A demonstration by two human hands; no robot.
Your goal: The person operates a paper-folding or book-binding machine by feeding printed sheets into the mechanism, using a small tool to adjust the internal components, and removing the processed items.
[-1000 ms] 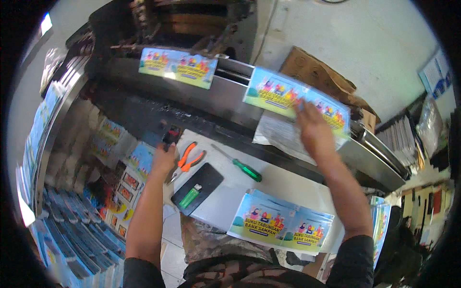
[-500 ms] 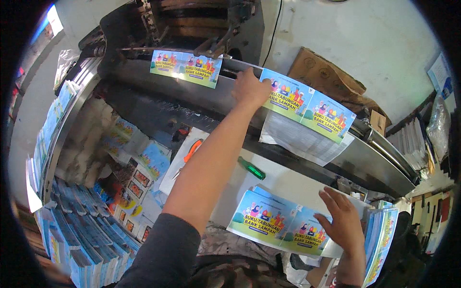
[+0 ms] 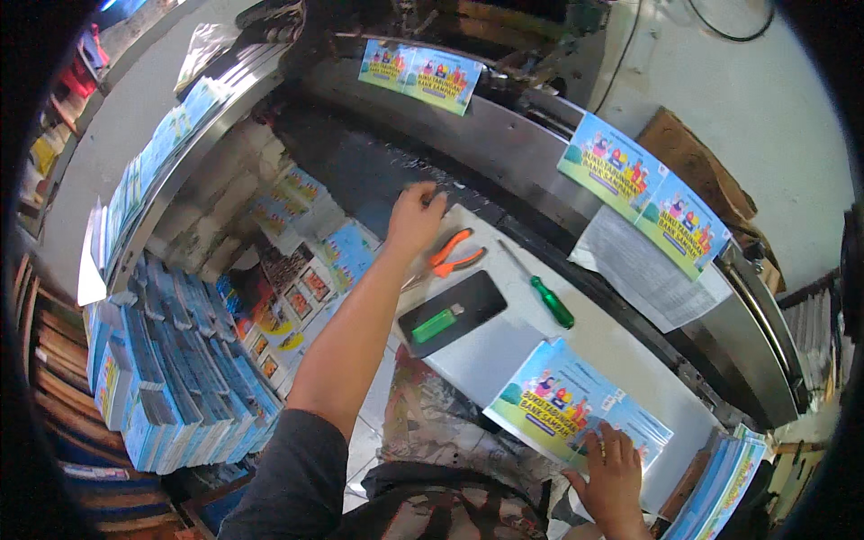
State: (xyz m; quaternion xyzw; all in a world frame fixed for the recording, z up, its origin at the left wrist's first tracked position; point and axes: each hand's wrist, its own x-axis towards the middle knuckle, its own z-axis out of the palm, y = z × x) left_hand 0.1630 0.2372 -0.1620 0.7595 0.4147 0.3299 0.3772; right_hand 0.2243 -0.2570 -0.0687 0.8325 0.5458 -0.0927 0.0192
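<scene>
My right hand [image 3: 612,468] lies with fingers stretched out on a small stack of printed booklet covers [image 3: 540,409], blue and green with cartoon figures. The covers rest at the near edge of a white work board [image 3: 468,346]. My left hand [image 3: 418,218] hovers over the board's far left corner, beside orange-handled pliers [image 3: 454,252]. Its fingers look curled but are smeared by motion, so whether they hold anything is unclear. One cover spread [image 3: 421,76] hangs on the metal rail [image 3: 513,130] under the dark machine, and another [image 3: 643,193] hangs farther right.
On the board lie a green-handled screwdriver [image 3: 551,301] and a dark phone [image 3: 481,297] with a green lighter [image 3: 436,324] on it. Stacked booklets [image 3: 184,378] fill the lower left, and more [image 3: 720,490] stand at lower right. Printed paper [image 3: 661,270] hangs below the right spread.
My left hand has come away from the right spread on the rail, moving left and nearer. My right hand has lowered onto the covers. The whole view has shifted.
</scene>
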